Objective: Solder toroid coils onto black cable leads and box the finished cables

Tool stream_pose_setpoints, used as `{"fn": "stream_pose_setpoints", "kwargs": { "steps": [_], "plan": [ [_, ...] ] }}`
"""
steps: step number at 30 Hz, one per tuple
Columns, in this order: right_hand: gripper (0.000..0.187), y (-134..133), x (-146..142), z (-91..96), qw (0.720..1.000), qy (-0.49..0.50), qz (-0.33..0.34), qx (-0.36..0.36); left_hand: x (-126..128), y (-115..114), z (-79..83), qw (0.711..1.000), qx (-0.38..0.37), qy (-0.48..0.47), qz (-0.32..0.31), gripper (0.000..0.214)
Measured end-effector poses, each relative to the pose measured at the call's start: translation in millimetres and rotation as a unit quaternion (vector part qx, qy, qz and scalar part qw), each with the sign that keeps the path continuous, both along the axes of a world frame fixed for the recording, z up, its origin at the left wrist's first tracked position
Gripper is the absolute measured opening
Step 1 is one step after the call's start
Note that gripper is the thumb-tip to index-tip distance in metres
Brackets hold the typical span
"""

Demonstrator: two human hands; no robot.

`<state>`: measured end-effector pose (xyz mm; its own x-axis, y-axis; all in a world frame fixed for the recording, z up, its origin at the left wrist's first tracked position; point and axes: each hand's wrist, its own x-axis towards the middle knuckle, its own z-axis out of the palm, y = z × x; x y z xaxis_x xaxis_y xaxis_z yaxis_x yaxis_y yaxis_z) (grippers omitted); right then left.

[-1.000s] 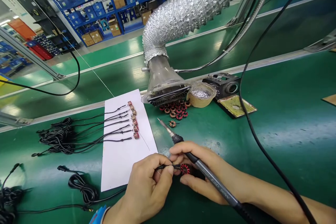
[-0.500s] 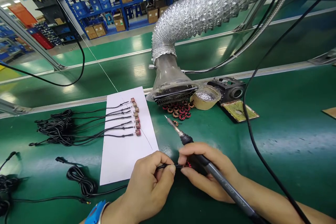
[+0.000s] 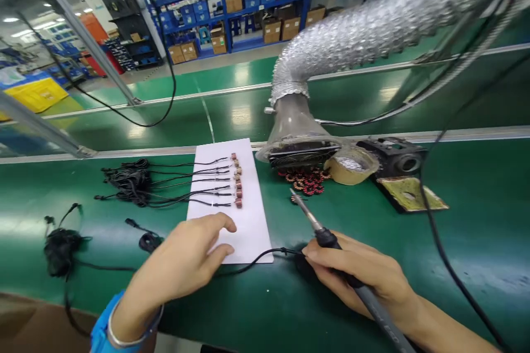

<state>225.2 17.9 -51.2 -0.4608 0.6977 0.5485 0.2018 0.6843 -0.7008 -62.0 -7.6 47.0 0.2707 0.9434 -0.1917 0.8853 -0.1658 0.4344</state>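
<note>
In the head view, the left hand [image 3: 194, 248] has released the black cable [image 3: 265, 253] and hangs half-open, empty, over the white sheet [image 3: 250, 231]. The right hand [image 3: 362, 273] curls round the soldering iron [image 3: 327, 238], fingertips at the cable's end; the red toroid seen earlier is now hidden.

Left grip [image 3: 192, 248] parted, right grip [image 3: 375, 270] closed

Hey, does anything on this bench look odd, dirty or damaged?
Only the yellow cleaning sponge stands out: in front of the black soldering iron stand, it looks stained, with brownish edges.
</note>
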Motion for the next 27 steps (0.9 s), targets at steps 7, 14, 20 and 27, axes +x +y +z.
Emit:
{"fn": "stream_pose_setpoints", "kwargs": {
  "steps": [7, 14, 20, 27],
  "plan": [
    [0.035, 3, 10, -28.3, 0.987, -0.081, -0.068, 0.120, -94, -40, -7.9, 0.990, -0.033, 0.123, 0.064, 0.050],
    [0.021, 15, -7, -9.2, 0.987, -0.087, -0.084, 0.109, -123, -49, -30.8, 0.990, -0.048, 0.111, 0.077, 0.032],
    [0.014, 26, -25, 9.3, 0.984, -0.122, -0.085, 0.096, -146, -53, -25.9, 0.994, -0.019, 0.099, 0.052, 0.034],
    [0.019, 30, -106, 8.1, 0.984, -0.114, -0.045, 0.132, -217, -51, -1.2, 0.935, 0.184, 0.198, 0.231, 0.034]
  ]
}}
